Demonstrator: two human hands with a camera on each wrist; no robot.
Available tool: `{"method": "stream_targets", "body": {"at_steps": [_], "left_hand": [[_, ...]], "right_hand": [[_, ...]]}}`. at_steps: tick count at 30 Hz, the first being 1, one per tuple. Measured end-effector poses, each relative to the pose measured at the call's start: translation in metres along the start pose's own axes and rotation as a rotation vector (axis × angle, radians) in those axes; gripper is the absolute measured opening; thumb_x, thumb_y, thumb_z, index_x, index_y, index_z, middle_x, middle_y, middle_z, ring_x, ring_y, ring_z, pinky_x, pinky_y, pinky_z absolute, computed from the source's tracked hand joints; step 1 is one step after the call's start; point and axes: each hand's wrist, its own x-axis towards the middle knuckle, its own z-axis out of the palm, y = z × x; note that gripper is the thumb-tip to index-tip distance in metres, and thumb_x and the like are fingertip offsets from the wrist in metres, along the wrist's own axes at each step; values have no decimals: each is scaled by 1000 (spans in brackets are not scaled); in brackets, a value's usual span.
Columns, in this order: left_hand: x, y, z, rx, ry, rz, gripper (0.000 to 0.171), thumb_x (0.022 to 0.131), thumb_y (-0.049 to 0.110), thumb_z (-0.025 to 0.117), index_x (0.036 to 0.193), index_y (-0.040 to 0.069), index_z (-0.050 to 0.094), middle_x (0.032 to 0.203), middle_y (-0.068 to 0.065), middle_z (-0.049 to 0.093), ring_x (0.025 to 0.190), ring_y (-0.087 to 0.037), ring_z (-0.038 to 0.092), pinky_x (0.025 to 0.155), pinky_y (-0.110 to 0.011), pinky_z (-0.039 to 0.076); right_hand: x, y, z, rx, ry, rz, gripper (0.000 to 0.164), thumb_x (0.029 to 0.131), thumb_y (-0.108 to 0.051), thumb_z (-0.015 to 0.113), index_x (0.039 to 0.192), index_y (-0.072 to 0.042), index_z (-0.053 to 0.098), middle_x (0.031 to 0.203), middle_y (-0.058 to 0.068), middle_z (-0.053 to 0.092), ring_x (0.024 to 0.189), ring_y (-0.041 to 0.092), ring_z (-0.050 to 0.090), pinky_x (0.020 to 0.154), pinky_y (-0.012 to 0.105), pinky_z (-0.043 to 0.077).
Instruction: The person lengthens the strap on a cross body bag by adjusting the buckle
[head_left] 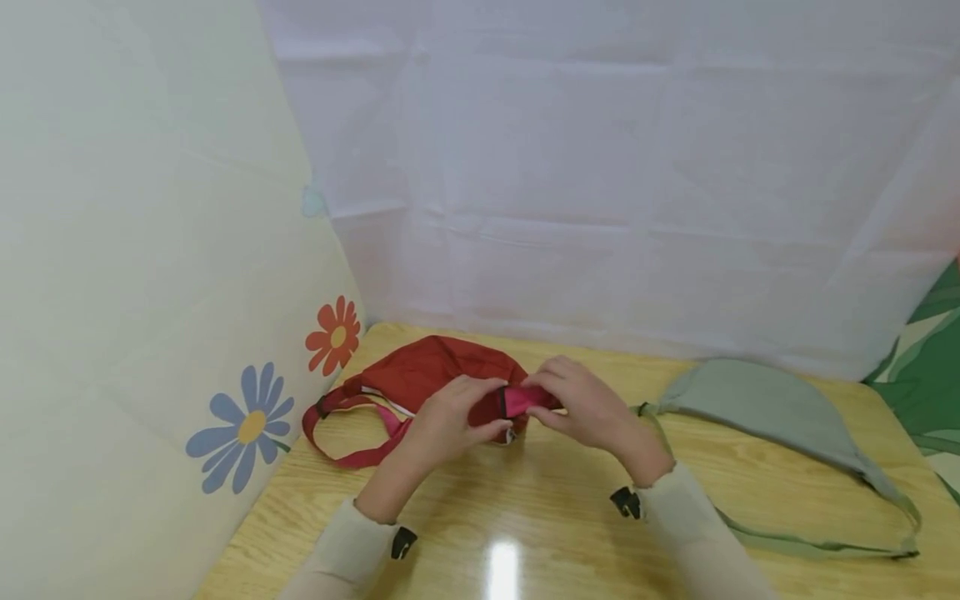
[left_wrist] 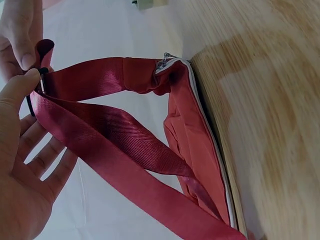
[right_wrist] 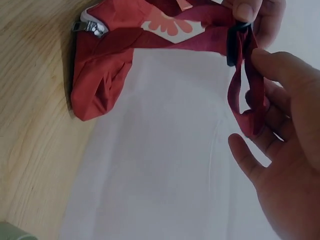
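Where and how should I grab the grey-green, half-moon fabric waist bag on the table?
Probably pinch the grey-green fabric waist bag midway along its near edge, coming from your side over its loose green strap: that straighter edge faces you, the rounded one away. Your right hand is nearer, but holds the red woven strap.

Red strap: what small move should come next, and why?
Probably the right hand should gently draw the strap loop away from the black slider, since the left hand pinches at the slider while the right holds the loop standing out from it.
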Motion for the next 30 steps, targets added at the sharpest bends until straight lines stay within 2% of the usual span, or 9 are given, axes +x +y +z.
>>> {"method": "stream_targets", "body": {"at_steps": [7,13,20,23,27,30], "left_hand": [[-3,-6,-2,-10,2,-63,51,84,31,85,128,11,67,115,-5,71,104,-20,65,88,-39,57],[-2,-10,-1,-19,5,-60,50,85,32,84,127,11,66,114,-8,70,103,-22,65,86,-41,57],[-5,-17,1,-25,-7,-125,48,86,32,83,127,13,67,115,-5,69,103,-21,65,87,-41,56],[-6,-18,2,-27,-19,-126,49,87,31,82,129,12,66,116,-6,69,104,-21,64,86,-41,56],[-4,-18,2,-31,-30,-97,51,89,30,80,132,8,64,120,-8,68,107,-23,64,89,-42,56],[-2,-16,1,-25,-39,-83,52,91,30,77,134,7,62,123,-9,68,112,-25,64,92,-44,55]], "right_hand": [[-7,12,-8,8,25,7,23,90,-17,79,110,-7,73,101,2,67,91,16,57,74,30,51],[-10,21,-9,86,43,23,22,91,-15,77,111,-6,72,103,3,66,92,16,55,75,32,50],[-18,34,-9,203,112,85,23,90,-9,77,112,-6,70,105,3,67,96,16,59,80,38,54],[-20,38,-8,222,133,99,24,90,-7,77,112,-6,70,106,4,67,97,16,61,82,40,55],[-22,39,-8,256,103,151,26,92,-9,75,116,-4,68,109,5,67,98,18,62,85,40,54],[-22,37,-10,287,39,207,36,94,-12,73,127,-3,64,116,6,65,106,22,63,92,44,54]]}}
